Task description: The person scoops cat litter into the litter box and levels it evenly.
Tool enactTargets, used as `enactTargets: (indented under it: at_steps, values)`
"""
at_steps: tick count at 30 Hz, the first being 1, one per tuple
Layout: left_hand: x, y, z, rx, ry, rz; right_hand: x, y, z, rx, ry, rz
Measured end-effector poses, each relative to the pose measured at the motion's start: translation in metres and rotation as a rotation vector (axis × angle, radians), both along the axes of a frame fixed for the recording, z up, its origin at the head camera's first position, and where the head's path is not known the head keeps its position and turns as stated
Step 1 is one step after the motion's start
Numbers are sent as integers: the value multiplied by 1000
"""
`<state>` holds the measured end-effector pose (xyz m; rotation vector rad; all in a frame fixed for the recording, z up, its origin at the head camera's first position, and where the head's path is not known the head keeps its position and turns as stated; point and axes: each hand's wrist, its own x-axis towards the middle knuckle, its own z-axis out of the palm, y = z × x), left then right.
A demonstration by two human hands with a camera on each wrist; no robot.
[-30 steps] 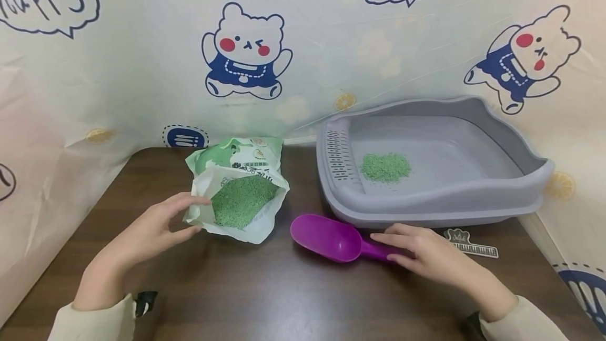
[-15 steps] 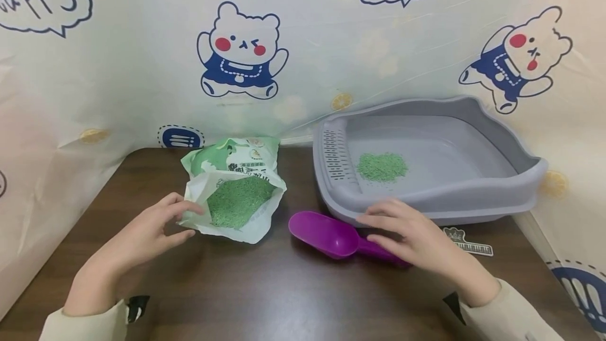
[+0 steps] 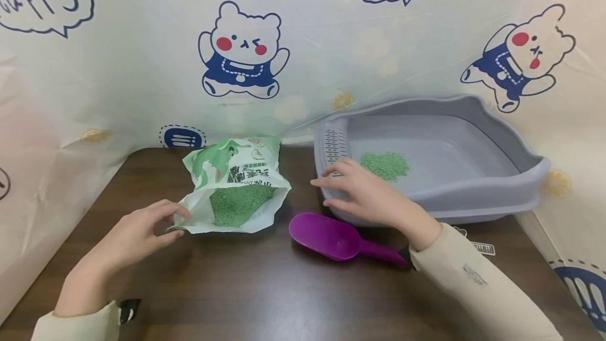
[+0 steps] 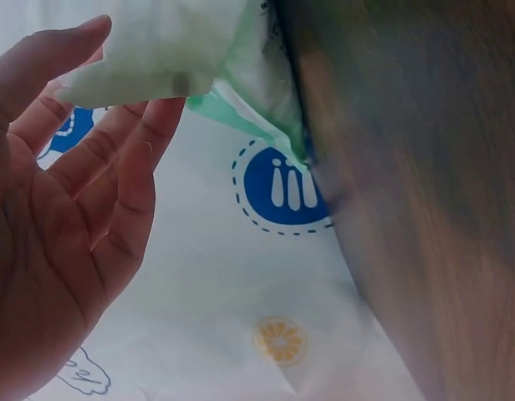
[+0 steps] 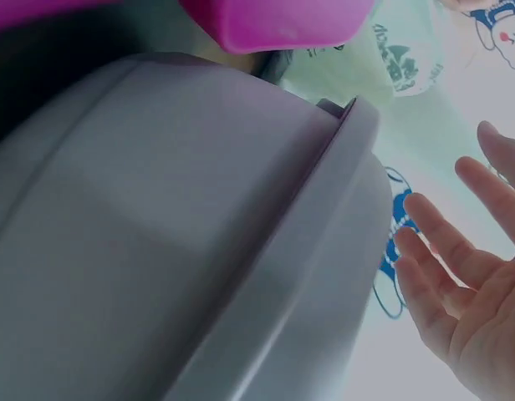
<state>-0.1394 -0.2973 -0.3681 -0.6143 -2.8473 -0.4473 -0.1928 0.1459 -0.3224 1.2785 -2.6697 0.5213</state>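
Left hand (image 3: 142, 233) sits at approx 8 o'clock on the brown table (image 3: 265, 288), thumb and fingertips pinching the near-left corner of the litter bag (image 3: 236, 186). The left wrist view confirms it: the bag's white edge is caught between thumb and fingers (image 4: 132, 159), the rest of the hand fairly relaxed. That grip looks meant to keep the bag's mouth pulled wide and low, so the green pellets (image 3: 236, 204) inside lie exposed towards the person.

Right hand (image 3: 364, 193) is spread, fingers straight and apart, holding nothing. It hovers at approx 1 o'clock from table centre, over the near-left corner of the grey litter tray (image 3: 497, 193), fingertips pointing to 9 o'clock towards the bag. Whether it touches the tray rim can't be told from the head view; in the right wrist view the fingers (image 5: 446, 242) stand clear of the tray wall.

Purple scoop (image 3: 331, 236) lies on the table just below that hand, at approx 5 o'clock from the bag, bowl to the left, handle running right under the sleeve. Nobody holds it.

Tray stands at the 2 o'clock side against the cartoon-bear backdrop (image 3: 241, 51), w/ a small heap of green litter (image 3: 385, 164) on its floor near the slotted left end. A small comb-like item (image 3: 483, 248) lies by the tray's front edge, partly hidden by the sleeve.
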Motion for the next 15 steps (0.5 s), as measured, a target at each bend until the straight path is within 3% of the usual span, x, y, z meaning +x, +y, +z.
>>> enactTargets:
  at_steps: [6, 15]
  values:
    - [-3, -4, -2, -20, -35, 24, -17, -25, 2, 99, -64, 24]
    - [-9, -9, 0, -21, -133, 54, -34, -55, -2, 175, -72, 48]
